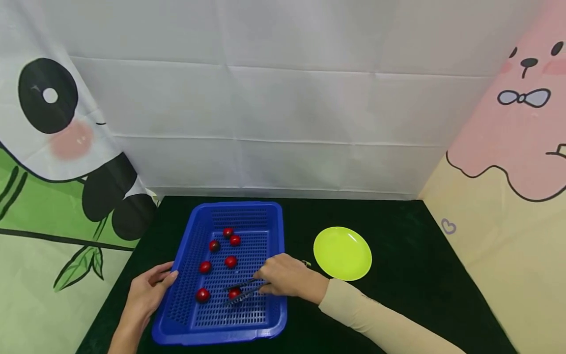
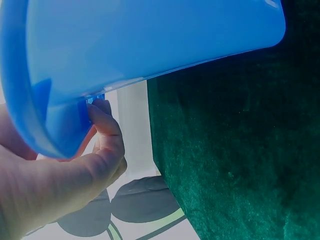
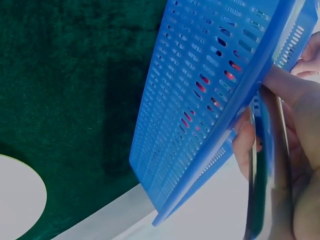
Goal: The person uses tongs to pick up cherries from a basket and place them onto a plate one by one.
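Observation:
A blue slotted plastic basket (image 1: 258,246) rests on the dark green tabletop. Inside lie several small red tomatoes, among them one tomato (image 1: 203,295) at the near left and another tomato (image 1: 231,261) mid-basket. My left hand (image 1: 148,292) grips the basket's left rim, fingers bent at the edge in the left wrist view. My right hand (image 1: 287,276) reaches over the right rim and holds metal tongs (image 3: 277,165). The tongs' ends lie on either side of a tomato (image 1: 234,293) near the basket's front; whether they squeeze it is unclear.
A bright yellow-green plate (image 1: 342,253) sits right of the basket, beyond my right forearm. A small yellowish thing (image 1: 306,263) shows partly behind my right wrist. White cloth (image 1: 287,108) hangs behind the table, with printed cloths at both sides.

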`<state>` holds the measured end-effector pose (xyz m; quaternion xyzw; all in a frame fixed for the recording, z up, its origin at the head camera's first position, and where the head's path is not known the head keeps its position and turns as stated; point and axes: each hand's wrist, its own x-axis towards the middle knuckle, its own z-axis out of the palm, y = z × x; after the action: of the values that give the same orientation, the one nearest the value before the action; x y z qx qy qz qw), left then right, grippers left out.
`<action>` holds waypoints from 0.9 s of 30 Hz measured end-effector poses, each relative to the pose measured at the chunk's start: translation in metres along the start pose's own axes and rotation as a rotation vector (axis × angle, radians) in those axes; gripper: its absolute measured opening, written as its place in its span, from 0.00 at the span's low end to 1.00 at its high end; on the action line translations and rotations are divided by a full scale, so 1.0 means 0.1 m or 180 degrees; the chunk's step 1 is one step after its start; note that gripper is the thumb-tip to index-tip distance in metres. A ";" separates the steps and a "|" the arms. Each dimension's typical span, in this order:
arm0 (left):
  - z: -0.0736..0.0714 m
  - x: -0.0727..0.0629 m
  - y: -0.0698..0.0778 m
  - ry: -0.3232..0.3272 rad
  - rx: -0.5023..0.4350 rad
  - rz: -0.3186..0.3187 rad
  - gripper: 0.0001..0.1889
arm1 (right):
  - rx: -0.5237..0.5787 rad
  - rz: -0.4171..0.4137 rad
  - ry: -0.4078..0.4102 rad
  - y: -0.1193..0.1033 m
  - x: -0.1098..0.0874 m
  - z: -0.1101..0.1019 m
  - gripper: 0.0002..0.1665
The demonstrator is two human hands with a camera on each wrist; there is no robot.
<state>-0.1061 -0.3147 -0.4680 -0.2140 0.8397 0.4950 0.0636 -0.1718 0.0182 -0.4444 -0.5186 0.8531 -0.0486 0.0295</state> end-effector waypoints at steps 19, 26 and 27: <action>0.01 0.00 -0.01 0.0030 0.0066 -0.0021 0.31 | 0.0451 0.0288 0.0395 0.13 -0.24 -0.14 0.21; 0.02 0.00 -0.01 0.0041 0.0063 0.0028 0.30 | 0.0758 0.0256 0.0617 0.22 -0.38 -0.13 0.19; 0.02 0.00 -0.01 0.0036 0.0056 0.0030 0.30 | 0.0785 0.0254 0.0656 0.23 -0.40 -0.13 0.19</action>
<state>-0.1063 -0.3135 -0.4700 -0.2123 0.8454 0.4867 0.0585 -0.1751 0.0647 -0.4345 -0.4691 0.8591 -0.2047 0.0072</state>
